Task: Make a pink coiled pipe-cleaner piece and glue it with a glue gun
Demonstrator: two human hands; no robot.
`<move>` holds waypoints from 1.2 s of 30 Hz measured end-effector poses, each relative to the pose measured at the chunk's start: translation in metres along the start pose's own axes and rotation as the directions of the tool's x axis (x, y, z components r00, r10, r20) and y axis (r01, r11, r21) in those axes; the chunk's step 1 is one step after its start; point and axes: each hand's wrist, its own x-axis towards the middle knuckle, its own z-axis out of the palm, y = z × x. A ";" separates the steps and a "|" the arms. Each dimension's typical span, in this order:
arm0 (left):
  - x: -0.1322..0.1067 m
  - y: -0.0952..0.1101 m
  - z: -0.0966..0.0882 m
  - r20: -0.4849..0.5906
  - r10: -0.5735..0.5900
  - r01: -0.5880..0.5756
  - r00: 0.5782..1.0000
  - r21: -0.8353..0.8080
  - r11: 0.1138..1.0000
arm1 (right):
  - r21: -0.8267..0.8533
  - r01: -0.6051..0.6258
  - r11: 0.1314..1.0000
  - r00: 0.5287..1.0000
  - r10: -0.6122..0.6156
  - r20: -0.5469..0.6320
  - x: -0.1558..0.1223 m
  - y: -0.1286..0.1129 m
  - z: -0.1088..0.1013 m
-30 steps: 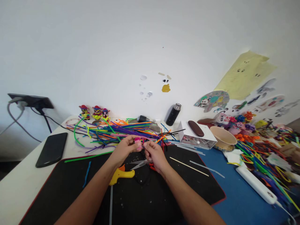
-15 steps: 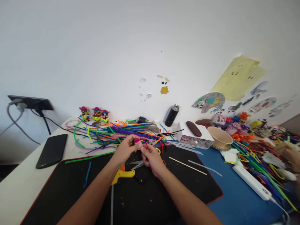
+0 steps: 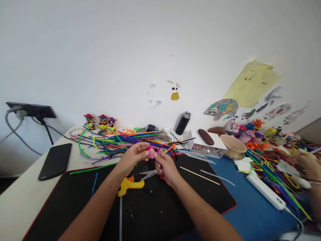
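Note:
My left hand (image 3: 133, 156) and my right hand (image 3: 164, 165) meet above the black mat (image 3: 75, 197), fingers pinched together on a small pink pipe-cleaner piece (image 3: 151, 153). Just beyond them lies a heap of coloured pipe cleaners (image 3: 125, 140). Under my hands rest a pair of scissors (image 3: 149, 174) and a yellow glue gun (image 3: 129, 184).
A black phone (image 3: 55, 161) lies at the left, three small figures (image 3: 100, 122) by the wall, a dark bottle (image 3: 182, 123), a white box (image 3: 208, 146), a beige bowl (image 3: 233, 145), a white power strip (image 3: 265, 190). Another person's hand (image 3: 309, 166) works at the far right.
My hands have kept working the pink piece, shifting slightly; the right hand drew in to the left, then back. Another person's hand came into view at the right edge.

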 end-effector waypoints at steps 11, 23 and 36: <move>0.002 -0.004 0.003 -0.003 0.003 -0.003 1.000 -0.028 1.000 | 0.011 -0.001 1.000 1.000 0.001 -0.004 -0.001 0.002 0.002; 0.003 -0.006 0.002 -0.023 -0.073 0.072 0.997 -0.048 0.996 | 0.006 -0.007 1.000 1.000 0.007 -0.017 -0.002 0.003 0.002; 0.004 0.000 -0.001 -0.100 -0.032 0.017 0.994 -0.147 0.989 | 0.004 -0.023 1.000 0.998 0.024 -0.049 -0.005 0.004 -0.001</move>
